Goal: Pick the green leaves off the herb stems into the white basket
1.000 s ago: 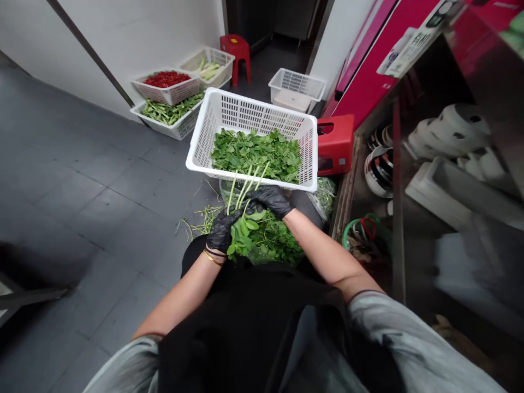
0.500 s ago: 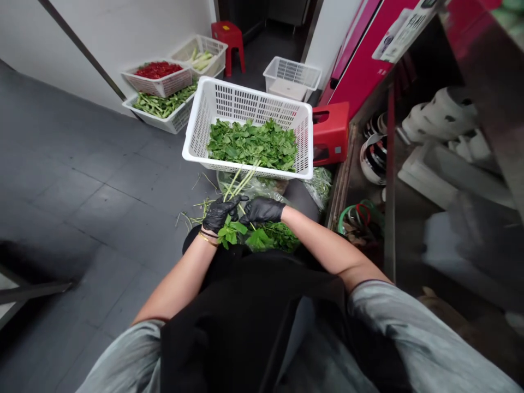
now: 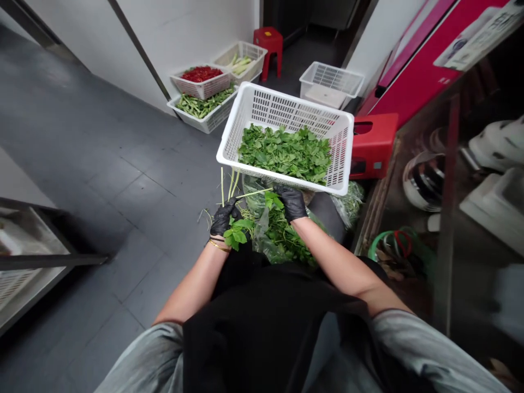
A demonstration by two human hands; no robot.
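My left hand [image 3: 223, 219], in a black glove, is closed around several long pale-green stems [image 3: 234, 184]. Leafy tops [image 3: 237, 233] of these greens stick out below it, toward me. My right hand [image 3: 292, 203], gloved too, is closed on a leafy green sprig [image 3: 273, 200] just under the front rim of the white slotted basket [image 3: 297, 112]. A thin stem reaches left from that sprig toward my left hand. Picked green leaves [image 3: 284, 153] lie in the basket. Beneath my hands, more leafy greens [image 3: 289, 237] fill a clear plastic bag.
Back left stand white baskets with red chillies [image 3: 201, 74], cut green vegetables [image 3: 204, 103] and pale stalks [image 3: 240, 64]. Behind are a red stool [image 3: 268, 49] and another white basket [image 3: 331, 82]. A red plastic stool [image 3: 376, 144] and metal shelving [image 3: 444, 218] border the right.
My hands have moved apart, the right one going right, up to the basket's front rim, with a sprig. The whole view has shifted, so the basket appears farther right.
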